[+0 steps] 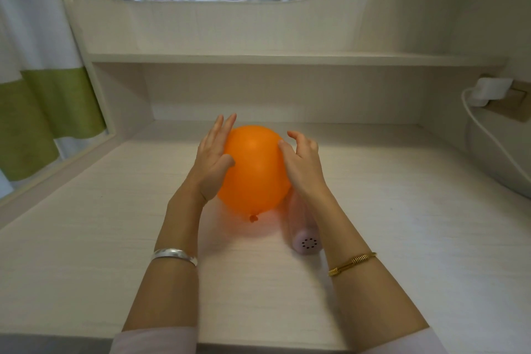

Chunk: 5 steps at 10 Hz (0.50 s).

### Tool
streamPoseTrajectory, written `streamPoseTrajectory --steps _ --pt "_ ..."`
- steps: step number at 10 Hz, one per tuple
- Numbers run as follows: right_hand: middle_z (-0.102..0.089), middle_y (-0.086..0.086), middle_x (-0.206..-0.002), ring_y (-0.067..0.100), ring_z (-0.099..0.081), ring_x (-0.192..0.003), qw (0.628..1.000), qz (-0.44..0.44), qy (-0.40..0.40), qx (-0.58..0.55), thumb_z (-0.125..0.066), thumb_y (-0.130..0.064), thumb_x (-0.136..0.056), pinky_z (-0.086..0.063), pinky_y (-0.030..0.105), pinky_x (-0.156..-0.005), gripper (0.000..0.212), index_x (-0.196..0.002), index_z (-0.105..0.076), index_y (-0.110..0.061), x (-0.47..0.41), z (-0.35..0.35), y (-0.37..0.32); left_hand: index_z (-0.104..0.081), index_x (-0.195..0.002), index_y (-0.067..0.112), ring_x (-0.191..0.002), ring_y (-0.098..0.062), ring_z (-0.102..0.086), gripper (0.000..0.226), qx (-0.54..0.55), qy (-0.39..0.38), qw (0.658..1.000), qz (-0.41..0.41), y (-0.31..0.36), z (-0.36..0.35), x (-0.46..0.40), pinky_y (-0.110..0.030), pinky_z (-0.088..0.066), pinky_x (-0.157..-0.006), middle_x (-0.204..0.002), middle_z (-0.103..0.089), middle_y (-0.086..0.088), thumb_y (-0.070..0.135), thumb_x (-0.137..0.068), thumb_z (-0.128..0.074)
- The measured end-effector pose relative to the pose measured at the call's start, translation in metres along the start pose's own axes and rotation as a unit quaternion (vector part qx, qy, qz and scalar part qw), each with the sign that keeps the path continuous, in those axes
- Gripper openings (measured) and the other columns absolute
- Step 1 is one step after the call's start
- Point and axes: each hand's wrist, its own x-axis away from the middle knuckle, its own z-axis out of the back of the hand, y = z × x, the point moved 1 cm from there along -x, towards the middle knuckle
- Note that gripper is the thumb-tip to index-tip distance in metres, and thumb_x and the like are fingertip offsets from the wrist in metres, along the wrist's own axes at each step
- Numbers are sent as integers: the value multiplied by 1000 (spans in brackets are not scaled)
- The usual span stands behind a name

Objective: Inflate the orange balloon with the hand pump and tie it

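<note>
The orange balloon [254, 171] is inflated and round, with a small knotted neck pointing toward me at its near end. It sits over the pale desk [115, 253]. My left hand [212, 161] lies flat against the balloon's left side, fingers straight and apart. My right hand [301, 161] touches its right side with curled, spread fingers. The pale pink hand pump [304, 238] lies on the desk just right of the balloon, its perforated end facing me; my right wrist covers its far part.
A shelf [258, 59] runs across the desk's back wall. A white plug with a cable [488, 92] hangs at the right wall. Green-and-white curtains [43, 109] hang at the left, dark blue ones above.
</note>
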Motion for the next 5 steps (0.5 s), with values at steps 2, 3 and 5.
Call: streamPoseTrajectory --steps 2,3,5 --pt "-28 10 -143 24 -35 -128 1000 12 8 4 -38 -36 -97 -31 37 -102 43 -136 -37 -17 2 2 -6 -11 -141 52 -144 -21 -3 69 -17 32 999 -36 1 12 -2 -52 -13 -112 -158 -5 8 35 -78 -35" --pt "-29 11 -143 24 -35 -128 1000 18 13 14 -36 -37 -97 -31 37 -103 43 -135 -38 -16 -2 4 -10 -10 -144 44 -145 -21 -3 66 -36 45 997 -45 12 15 -6 -51 -14 -113 -159 -4 6 41 -82 -31" --pt "-37 12 -136 23 -38 -123 999 36 27 -2 -30 -36 -99 -29 31 -101 41 -130 -45 -13 -2 6 -17 -19 -146 33 -144 -18 -11 62 -8 107 992 -70 40 20 -10 -38 -16 -111 -158 -13 1 48 -86 -25"
